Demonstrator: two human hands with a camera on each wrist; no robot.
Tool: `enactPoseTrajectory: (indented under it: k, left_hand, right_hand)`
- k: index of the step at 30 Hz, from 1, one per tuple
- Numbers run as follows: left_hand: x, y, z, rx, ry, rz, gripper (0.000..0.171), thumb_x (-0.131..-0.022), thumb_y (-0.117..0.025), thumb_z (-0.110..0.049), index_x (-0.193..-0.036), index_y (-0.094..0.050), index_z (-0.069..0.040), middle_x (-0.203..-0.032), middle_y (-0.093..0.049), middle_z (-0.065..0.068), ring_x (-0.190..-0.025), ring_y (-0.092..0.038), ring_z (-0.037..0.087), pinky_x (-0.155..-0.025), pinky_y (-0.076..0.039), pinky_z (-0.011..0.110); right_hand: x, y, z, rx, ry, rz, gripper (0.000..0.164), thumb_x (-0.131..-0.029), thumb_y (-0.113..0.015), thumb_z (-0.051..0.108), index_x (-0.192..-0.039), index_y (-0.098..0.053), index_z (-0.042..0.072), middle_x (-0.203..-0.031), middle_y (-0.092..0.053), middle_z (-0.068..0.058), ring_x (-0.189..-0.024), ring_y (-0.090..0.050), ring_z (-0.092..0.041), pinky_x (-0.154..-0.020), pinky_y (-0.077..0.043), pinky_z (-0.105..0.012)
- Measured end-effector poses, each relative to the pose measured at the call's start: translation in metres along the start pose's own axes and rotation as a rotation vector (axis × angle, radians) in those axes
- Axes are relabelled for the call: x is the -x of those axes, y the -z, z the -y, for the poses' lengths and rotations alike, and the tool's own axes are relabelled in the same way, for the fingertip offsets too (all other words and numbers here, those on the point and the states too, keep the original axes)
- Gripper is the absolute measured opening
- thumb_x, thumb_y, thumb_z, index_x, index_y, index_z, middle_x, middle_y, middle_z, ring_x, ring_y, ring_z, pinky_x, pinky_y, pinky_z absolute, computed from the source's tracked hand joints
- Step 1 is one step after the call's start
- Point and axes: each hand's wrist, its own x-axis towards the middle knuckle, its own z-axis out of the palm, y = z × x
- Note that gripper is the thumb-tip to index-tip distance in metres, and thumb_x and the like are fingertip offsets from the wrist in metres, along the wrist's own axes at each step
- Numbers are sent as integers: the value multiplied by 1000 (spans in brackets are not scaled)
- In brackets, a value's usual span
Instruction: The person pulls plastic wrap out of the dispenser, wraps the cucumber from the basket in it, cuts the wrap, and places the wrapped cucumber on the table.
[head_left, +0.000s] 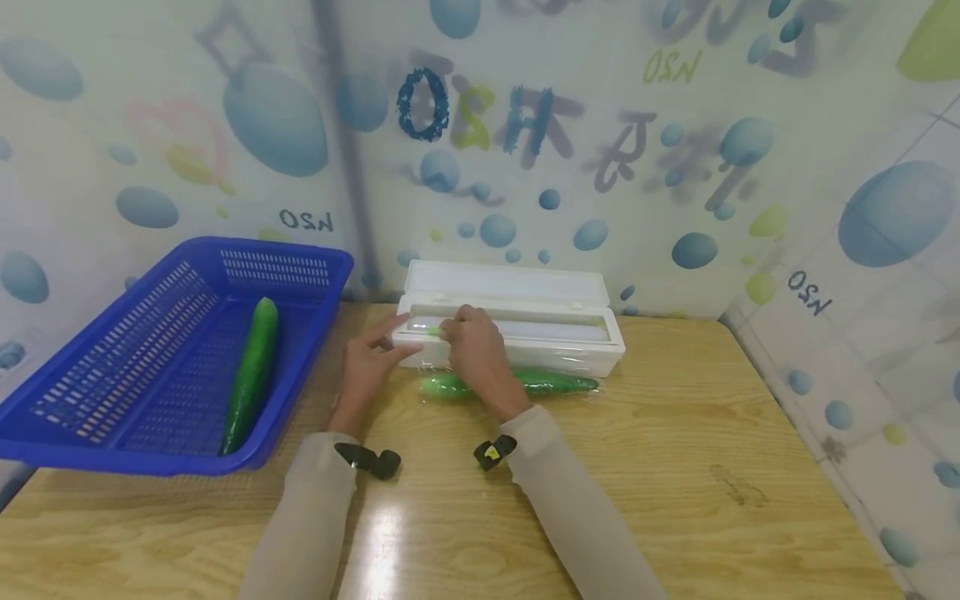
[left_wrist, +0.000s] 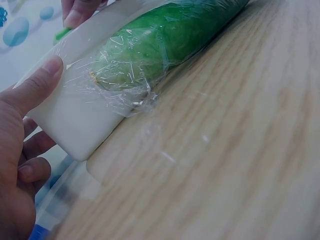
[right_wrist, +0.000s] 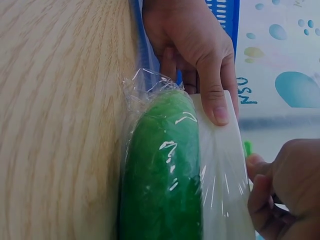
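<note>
A white cling film box (head_left: 570, 360) stands on the table with its lid tipped back and a film roll inside. My left hand (head_left: 366, 360) grips its left end, thumb (left_wrist: 44, 75) on the front wall and fingers around the end. Over the box's front edge, my right hand (head_left: 478, 346) pinches a small green slider (right_wrist: 247, 147), mostly hidden by the fingertips. Clear film runs down the front of the box to a cucumber (head_left: 551, 382), which lies on the table wrapped in film, wrinkled at its tip. The right wrist covers this cucumber's middle in the head view.
On the left stands a blue plastic basket (head_left: 300, 367) with slotted walls. Another cucumber (head_left: 253, 367) lies in it, along the right side. The wooden table (head_left: 675, 467) meets a patterned wall (head_left: 540, 233) right behind the box.
</note>
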Motion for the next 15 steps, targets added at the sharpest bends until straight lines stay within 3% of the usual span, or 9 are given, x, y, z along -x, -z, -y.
enactPoseTrajectory:
  k: [15]
  left_hand:
    - [-1, 1, 1, 7, -7, 0, 52, -69, -85, -37, -117, -70, -25, -136, -54, -2, -82, -50, 18, -58, -40, 20]
  right_hand:
    - [2, -1, -5, 12, 15, -1, 14, -89, -66, 7, -99, -74, 5, -85, -60, -6, -77, -56, -19, -68, -48, -25]
